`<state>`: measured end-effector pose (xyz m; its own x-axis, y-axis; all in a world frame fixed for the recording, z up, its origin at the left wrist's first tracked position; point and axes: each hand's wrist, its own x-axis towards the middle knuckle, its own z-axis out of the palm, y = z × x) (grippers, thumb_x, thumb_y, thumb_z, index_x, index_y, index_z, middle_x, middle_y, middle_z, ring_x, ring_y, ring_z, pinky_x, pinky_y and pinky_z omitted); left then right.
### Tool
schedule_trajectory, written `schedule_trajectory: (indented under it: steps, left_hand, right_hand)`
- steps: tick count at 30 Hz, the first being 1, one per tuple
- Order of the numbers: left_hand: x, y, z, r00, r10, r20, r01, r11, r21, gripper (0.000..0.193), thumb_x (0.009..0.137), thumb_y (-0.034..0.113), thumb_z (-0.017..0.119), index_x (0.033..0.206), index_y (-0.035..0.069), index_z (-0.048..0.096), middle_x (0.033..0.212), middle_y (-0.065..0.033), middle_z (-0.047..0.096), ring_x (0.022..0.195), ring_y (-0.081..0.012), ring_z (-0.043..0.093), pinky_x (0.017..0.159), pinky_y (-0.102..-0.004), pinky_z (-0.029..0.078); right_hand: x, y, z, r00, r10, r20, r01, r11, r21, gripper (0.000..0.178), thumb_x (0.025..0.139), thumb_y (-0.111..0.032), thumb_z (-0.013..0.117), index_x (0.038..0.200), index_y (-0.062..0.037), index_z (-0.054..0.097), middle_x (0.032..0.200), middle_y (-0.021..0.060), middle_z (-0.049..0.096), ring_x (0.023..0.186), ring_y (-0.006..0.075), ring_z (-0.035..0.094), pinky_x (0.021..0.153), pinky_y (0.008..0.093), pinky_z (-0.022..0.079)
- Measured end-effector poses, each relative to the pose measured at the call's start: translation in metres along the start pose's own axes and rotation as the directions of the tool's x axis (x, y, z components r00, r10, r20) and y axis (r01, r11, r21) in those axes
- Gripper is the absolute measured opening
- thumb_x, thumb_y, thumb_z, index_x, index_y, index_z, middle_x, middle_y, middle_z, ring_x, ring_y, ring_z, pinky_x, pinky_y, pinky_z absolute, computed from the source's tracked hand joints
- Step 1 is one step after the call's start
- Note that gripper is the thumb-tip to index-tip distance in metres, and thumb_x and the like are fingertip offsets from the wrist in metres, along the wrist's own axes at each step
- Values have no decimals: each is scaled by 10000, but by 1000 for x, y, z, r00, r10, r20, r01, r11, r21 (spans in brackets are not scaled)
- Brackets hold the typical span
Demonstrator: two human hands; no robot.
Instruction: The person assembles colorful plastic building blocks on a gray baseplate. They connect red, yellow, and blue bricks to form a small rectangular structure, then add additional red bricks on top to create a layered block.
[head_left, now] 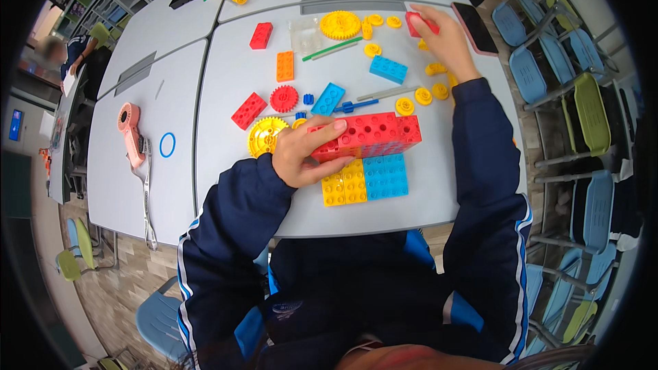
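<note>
My left hand (301, 155) grips the left end of a long red brick piece (375, 134) with round holes in its side. Just beneath it lie yellow bricks (345, 185) and blue bricks (386, 177), set side by side with studs up; I cannot tell whether the red piece touches them. Farther off to the right, my right hand (444, 40) closes its fingers on a small red brick (418, 25), partly covered by the fingers. A big yellow gear (266, 137) lies beside my left hand, and several small yellow wheels (423, 96) lie below my right wrist.
Loose blue bricks (388, 69), an orange brick (284, 66), a red gear (284, 99) and rods spread over the grey table (233, 48). A phone (474, 29) lies at the right edge. Leftward are a pink handheld fan (130, 130) with a strap and a blue ring (167, 144).
</note>
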<state>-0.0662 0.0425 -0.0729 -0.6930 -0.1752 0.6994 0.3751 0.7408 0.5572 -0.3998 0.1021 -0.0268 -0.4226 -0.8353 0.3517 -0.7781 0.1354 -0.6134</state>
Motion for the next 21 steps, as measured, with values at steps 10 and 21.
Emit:
schedule_trajectory:
  steps: [10,21]
  left_hand:
    - [-4,-2,-2,1000,1,10,-1,1000,-6,681,742,107,839,1349,108,532,1074,-173,651,764,-278,697,619,-297,564]
    - [1,-2,-4,999,34,16,-35,999,36,671,742,113,838,1337,82,528,1045,-187,656,750,-292,702,629,-307,566]
  right_hand:
    - [-9,22,49,999,-4,-38,-14,881,-473,469,887,-357,671,1282,-109,628,1354,277,513,1204,390,548,993,502,427]
    - [-8,21,49,983,-161,-90,109,902,-418,365,852,-234,688,1157,-33,682,1274,314,549,1166,426,561,979,474,454]
